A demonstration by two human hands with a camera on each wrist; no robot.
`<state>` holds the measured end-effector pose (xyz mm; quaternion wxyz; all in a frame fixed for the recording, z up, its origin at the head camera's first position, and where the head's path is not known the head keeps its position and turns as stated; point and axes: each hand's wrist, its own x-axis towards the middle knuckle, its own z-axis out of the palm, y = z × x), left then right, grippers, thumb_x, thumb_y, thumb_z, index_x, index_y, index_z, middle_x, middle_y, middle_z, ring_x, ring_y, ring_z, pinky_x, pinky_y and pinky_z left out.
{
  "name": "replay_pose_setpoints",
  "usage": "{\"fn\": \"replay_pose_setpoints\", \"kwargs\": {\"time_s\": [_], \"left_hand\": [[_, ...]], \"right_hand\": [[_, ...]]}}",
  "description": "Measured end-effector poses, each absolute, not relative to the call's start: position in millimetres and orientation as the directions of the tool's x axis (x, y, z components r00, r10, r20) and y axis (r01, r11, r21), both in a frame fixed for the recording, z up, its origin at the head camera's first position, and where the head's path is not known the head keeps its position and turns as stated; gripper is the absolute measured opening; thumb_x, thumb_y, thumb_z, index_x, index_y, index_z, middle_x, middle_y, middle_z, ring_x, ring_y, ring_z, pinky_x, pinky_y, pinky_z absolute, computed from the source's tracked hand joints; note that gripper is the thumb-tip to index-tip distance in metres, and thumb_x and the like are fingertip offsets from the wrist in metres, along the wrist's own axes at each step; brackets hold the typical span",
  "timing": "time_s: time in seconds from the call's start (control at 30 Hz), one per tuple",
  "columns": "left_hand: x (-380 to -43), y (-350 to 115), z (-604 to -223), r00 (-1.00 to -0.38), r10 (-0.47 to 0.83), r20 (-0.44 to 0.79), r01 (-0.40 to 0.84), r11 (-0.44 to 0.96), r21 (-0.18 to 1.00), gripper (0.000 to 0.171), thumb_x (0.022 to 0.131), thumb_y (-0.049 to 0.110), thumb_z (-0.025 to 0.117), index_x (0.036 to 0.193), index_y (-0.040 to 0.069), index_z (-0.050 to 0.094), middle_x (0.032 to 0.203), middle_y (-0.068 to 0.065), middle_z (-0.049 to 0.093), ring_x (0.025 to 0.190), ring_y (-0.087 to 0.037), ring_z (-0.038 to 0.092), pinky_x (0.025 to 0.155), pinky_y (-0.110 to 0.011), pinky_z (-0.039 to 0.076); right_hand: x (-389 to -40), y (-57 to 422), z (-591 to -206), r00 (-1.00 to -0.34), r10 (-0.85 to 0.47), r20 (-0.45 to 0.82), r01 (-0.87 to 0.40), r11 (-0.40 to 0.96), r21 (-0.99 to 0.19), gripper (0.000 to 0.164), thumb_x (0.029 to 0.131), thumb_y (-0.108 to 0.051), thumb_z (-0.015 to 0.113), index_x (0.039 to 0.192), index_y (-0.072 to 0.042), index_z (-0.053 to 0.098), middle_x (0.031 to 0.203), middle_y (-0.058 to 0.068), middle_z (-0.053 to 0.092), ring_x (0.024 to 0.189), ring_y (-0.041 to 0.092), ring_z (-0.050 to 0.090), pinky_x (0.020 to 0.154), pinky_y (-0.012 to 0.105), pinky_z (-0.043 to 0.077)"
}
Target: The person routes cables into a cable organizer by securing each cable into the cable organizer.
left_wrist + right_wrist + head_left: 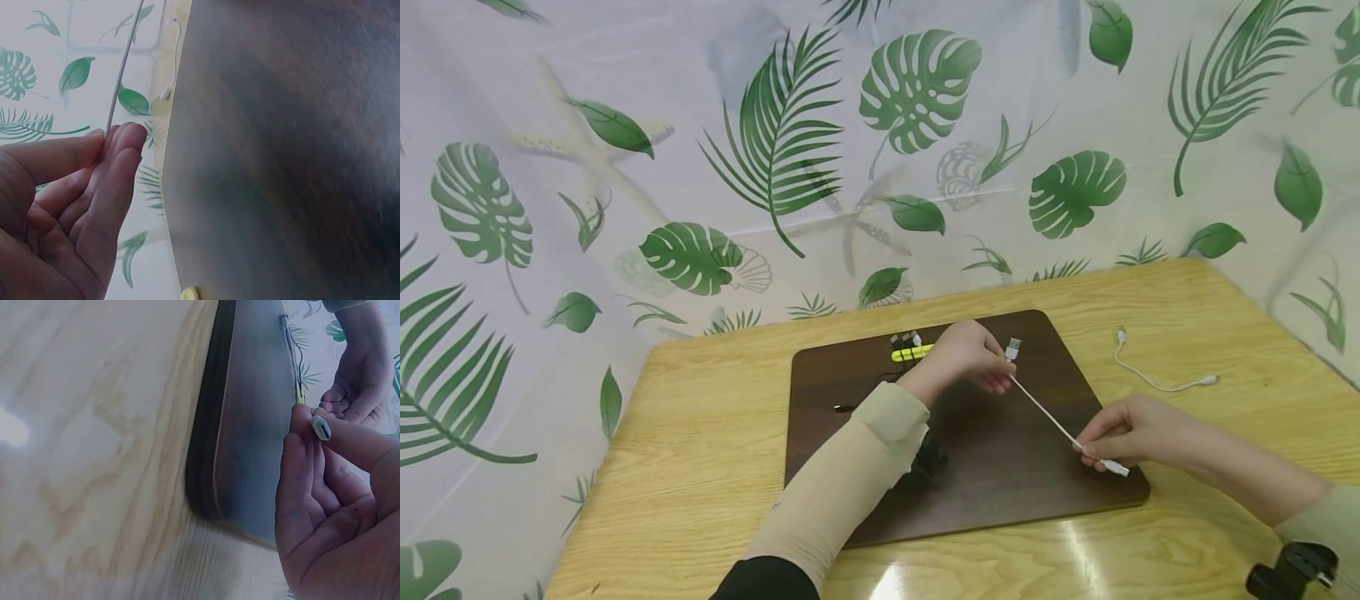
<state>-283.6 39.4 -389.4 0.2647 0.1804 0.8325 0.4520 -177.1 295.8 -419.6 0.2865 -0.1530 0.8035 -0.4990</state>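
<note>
A white USB cable (1045, 412) is stretched taut between both hands above a dark brown board (1000, 475). My left hand (972, 357) pinches it just below the USB-A plug (1013, 346). Thumb and fingertips of my right hand (1123, 433) pinch the other end, where a small white connector (321, 428) sticks out. Behind the left wrist, a yellow cable holder (904, 355) lies on the board with several plugs (907, 340) set in it. Part of that holder is hidden by the left hand.
Another short white cable (1150, 379) lies on the wooden table (700, 450), right of the board. A black connector (844, 408) rests on the board's left side. A leaf-patterned cloth (820, 167) hangs behind the table.
</note>
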Motion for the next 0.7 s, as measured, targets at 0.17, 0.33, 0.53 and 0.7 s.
{"fn": "replay_pose_setpoints", "kwargs": {"time_s": [0.17, 0.33, 0.53, 0.7], "left_hand": [[-286.0, 31.8, -387.4, -0.795, 0.541, -0.274, 0.084, 0.546, 0.834, 0.017, 0.1, 0.004, 0.072, 0.095, -0.009, 0.081, 0.09, -0.023, 0.081, 0.067, -0.02, 0.077, 0.076, -0.037, 0.066], [-287.4, 26.3, -386.6, -0.799, 0.53, -0.284, 0.088, 0.57, 0.817, 0.017, 0.1, 0.005, 0.072, 0.096, -0.008, 0.081, 0.092, -0.022, 0.081, 0.069, -0.02, 0.078, 0.076, -0.035, 0.066], [-290.1, 16.9, -385.0, -0.803, 0.518, -0.293, 0.081, 0.583, 0.809, 0.018, 0.101, 0.005, 0.071, 0.097, -0.009, 0.081, 0.092, -0.023, 0.081, 0.066, -0.018, 0.076, 0.079, -0.038, 0.066], [-293.8, 8.6, -385.4, -0.803, 0.517, -0.296, 0.07, 0.575, 0.815, 0.019, 0.101, 0.005, 0.071, 0.096, -0.01, 0.081, 0.092, -0.024, 0.081, 0.059, -0.009, 0.07, 0.083, -0.042, 0.066]], "right_hand": [[-181.4, 286.2, -419.8, -0.794, -0.514, -0.324, 0.06, 0.464, -0.884, 0.025, 0.102, -0.003, 0.067, 0.113, 0.019, 0.07, 0.087, -0.002, 0.079, 0.073, -0.001, 0.067, 0.064, 0.021, 0.057], [-183.9, 278.3, -421.0, -0.793, -0.52, -0.318, 0.057, 0.455, -0.888, 0.022, 0.1, -0.002, 0.068, 0.11, 0.018, 0.072, 0.087, 0.005, 0.079, 0.072, 0.0, 0.066, 0.064, 0.022, 0.056], [-189.2, 270.6, -421.0, -0.795, -0.512, -0.324, 0.069, 0.454, -0.888, 0.023, 0.101, -0.003, 0.067, 0.11, 0.018, 0.072, 0.084, -0.002, 0.078, 0.07, -0.001, 0.063, 0.063, 0.021, 0.054], [-194.7, 264.5, -422.3, -0.794, -0.519, -0.317, 0.061, 0.451, -0.89, 0.022, 0.101, -0.004, 0.068, 0.109, 0.016, 0.074, 0.084, -0.001, 0.077, 0.07, 0.001, 0.062, 0.064, 0.021, 0.054]]}}
